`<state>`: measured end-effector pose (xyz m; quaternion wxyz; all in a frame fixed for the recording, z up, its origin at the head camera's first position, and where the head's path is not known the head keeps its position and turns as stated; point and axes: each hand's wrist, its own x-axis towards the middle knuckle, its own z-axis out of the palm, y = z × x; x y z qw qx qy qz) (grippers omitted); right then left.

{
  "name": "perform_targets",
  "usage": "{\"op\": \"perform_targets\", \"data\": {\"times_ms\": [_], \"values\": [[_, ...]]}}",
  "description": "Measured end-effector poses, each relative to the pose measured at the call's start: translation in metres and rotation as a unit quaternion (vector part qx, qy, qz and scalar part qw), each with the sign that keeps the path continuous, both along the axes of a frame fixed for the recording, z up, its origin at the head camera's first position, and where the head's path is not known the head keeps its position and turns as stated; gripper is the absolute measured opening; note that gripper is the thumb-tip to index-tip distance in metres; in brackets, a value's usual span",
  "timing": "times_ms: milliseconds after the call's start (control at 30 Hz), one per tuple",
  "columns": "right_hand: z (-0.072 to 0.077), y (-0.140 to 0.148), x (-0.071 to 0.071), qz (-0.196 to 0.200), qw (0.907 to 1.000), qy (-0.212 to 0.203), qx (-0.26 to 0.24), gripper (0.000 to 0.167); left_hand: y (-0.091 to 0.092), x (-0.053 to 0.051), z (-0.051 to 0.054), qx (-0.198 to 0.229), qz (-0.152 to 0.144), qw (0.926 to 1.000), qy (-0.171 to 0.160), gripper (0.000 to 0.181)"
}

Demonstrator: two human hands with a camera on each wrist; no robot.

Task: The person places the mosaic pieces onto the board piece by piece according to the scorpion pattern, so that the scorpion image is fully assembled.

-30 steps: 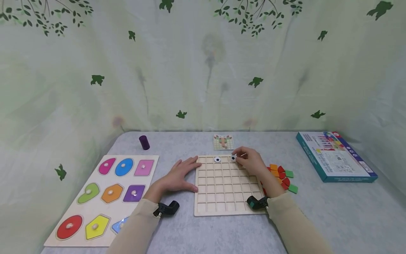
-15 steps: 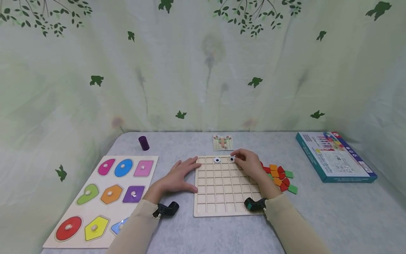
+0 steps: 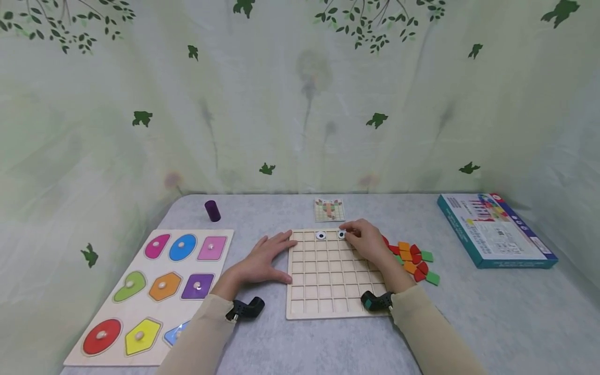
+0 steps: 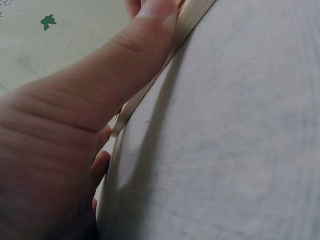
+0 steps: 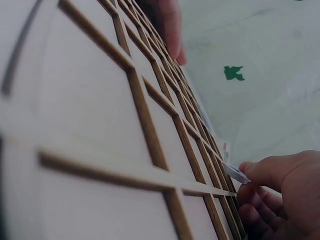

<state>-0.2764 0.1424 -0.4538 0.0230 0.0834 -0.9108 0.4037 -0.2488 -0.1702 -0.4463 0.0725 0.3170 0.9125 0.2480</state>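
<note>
A pale wooden board (image 3: 330, 279) with a raised grid lies in the middle of the table. My left hand (image 3: 262, 264) rests along its left edge, thumb and fingers spread; the left wrist view shows the thumb (image 4: 127, 55) against the board's side. A white tile with an eye printed on it (image 3: 321, 235) sits in the top row. To its right, my right hand (image 3: 369, 244) pinches a second eye tile (image 3: 341, 234) over the same row. That tile appears tilted against the grid in the right wrist view, between thumb and fingers.
Red, orange and green pieces (image 3: 416, 259) lie right of the board, partly behind the right forearm. A small pattern card (image 3: 329, 210) lies behind it. A knob puzzle (image 3: 175, 250) is at left, a purple cylinder (image 3: 213, 211) behind it, a flat box (image 3: 498, 232) at right.
My right hand has shifted slightly left along the top row with the pinched eye tile. The left hand has stayed at the board's edge.
</note>
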Motion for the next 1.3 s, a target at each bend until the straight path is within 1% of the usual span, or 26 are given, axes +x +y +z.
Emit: {"op": "perform_targets", "data": {"times_ms": [200, 333, 567, 733, 933, 1300], "values": [[0.0020, 0.0014, 0.0015, 0.014, 0.9998, 0.006, 0.010, 0.022, 0.0012, 0.0000, -0.0006, 0.003, 0.000, 1.0000, 0.000, 0.095], [0.0026, 0.0009, 0.0014, 0.016, 0.9996, 0.014, 0.016, 0.020, 0.0011, 0.0001, -0.0006, 0.009, 0.000, 1.0000, -0.002, 0.094], [0.0044, -0.0007, 0.0010, 0.002, 0.9997, 0.008, 0.024, 0.014, 0.0002, 0.0001, -0.0011, 0.010, 0.001, 0.9999, -0.004, 0.093], [0.0055, -0.0015, 0.0020, -0.007, 0.9996, 0.003, 0.027, 0.013, 0.0005, 0.0000, -0.0016, 0.009, 0.000, 1.0000, -0.003, 0.093], [0.0058, -0.0022, 0.0025, -0.014, 0.9993, 0.009, 0.033, 0.012, 0.0012, 0.0006, -0.0003, 0.010, 0.001, 0.9999, -0.003, 0.093], [0.0067, -0.0036, 0.0049, -0.023, 0.9992, 0.021, 0.026, 0.010, 0.0032, 0.0027, 0.0023, 0.011, 0.006, 0.9999, -0.008, 0.093]]}}
